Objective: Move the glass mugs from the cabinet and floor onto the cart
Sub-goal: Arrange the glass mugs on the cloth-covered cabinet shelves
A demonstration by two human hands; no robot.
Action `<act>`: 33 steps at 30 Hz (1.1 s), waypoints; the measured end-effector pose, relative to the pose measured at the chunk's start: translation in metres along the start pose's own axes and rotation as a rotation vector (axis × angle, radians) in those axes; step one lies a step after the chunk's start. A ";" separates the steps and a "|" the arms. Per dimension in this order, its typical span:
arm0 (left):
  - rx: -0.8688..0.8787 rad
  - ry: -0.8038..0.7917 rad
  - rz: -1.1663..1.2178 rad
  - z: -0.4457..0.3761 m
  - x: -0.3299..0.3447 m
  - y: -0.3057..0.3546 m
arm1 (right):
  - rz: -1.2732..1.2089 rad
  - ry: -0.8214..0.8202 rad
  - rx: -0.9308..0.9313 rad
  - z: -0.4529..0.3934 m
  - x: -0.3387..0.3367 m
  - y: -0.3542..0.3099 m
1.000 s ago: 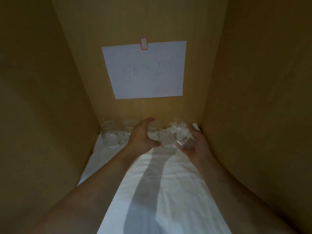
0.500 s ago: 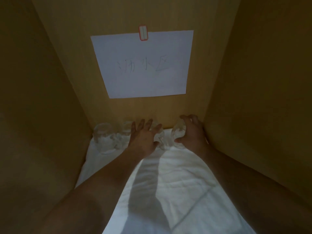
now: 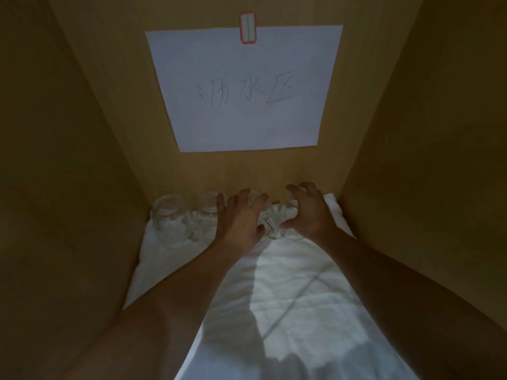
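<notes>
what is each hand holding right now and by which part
Left hand lies spread over a glass mug; right hand curls around another mug's body. Firm grip cannot be told.

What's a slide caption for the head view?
Both hands reach for glass mugs lined along the cabinet's back wall on a white towel.

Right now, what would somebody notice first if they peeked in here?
Probably the big white paper clipped to the back wall of the wooden cabinet, with handwriting on it. Below it, the left hand and right hand reach over glass mugs lined along the back, on a white towel.
</notes>
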State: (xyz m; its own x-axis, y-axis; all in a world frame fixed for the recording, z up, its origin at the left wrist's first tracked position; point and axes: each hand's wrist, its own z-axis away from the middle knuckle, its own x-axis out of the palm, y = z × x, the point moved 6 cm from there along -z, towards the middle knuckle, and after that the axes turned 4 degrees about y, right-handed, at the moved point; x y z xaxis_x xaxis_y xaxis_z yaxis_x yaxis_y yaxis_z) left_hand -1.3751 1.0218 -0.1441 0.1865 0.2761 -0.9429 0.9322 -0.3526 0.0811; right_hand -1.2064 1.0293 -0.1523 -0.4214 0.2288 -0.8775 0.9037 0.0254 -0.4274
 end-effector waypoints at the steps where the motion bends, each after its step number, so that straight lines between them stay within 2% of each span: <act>1: -0.004 0.005 0.009 0.000 0.001 0.001 | 0.002 -0.009 0.001 0.000 0.000 -0.001; 11: 0.023 0.016 -0.051 0.002 0.007 0.007 | 0.082 -0.113 -0.047 0.011 0.003 0.000; 16: 0.083 -0.017 -0.059 0.008 0.002 0.000 | 0.089 -0.113 0.002 0.019 -0.003 0.000; 24: -0.040 -0.014 -0.004 0.037 -0.046 -0.001 | 0.125 -0.103 0.002 0.059 -0.036 -0.018; 33: -0.143 0.031 0.050 0.105 -0.104 0.019 | 0.101 -0.135 -0.132 0.125 -0.071 -0.057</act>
State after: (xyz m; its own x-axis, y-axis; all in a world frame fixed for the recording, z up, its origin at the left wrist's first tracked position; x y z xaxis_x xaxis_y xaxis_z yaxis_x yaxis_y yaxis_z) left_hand -1.4096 0.8922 -0.0786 0.2416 0.2898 -0.9261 0.9557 -0.2365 0.1753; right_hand -1.2371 0.8900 -0.0932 -0.3262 0.1047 -0.9395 0.9403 0.1377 -0.3111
